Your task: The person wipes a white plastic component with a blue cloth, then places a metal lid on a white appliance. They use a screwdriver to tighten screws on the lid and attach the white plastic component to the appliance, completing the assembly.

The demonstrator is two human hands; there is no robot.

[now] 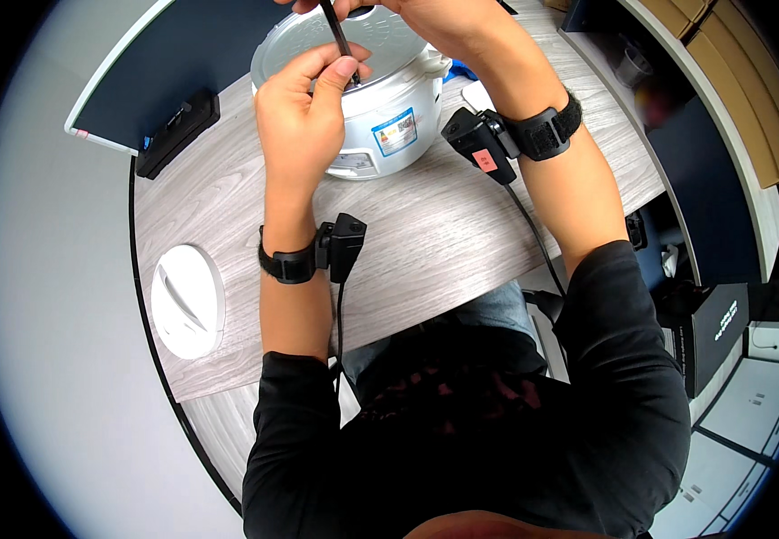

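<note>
A white rice cooker (398, 112) with a grey top (299, 49) stands at the far side of the desk. My left hand (304, 108) is over its near left edge, thumb and fingers pinched on the lower part of a slender black rod-shaped tool (335, 31). The rod leans, its lower end at the cooker's rim; its exact kind I cannot make out. At the top edge of the view, my right hand (407, 11) has its fingers closed around the rod's upper part, partly cut off by the frame.
A white round piece with a raised ridge (188, 301) lies on the desk (425, 234) at the left. Dark partitions (201, 54) border the desk. Cables hang from the black wrist devices (346, 247). Cardboard boxes (739, 90) and a clear cup (632, 67) are at the right.
</note>
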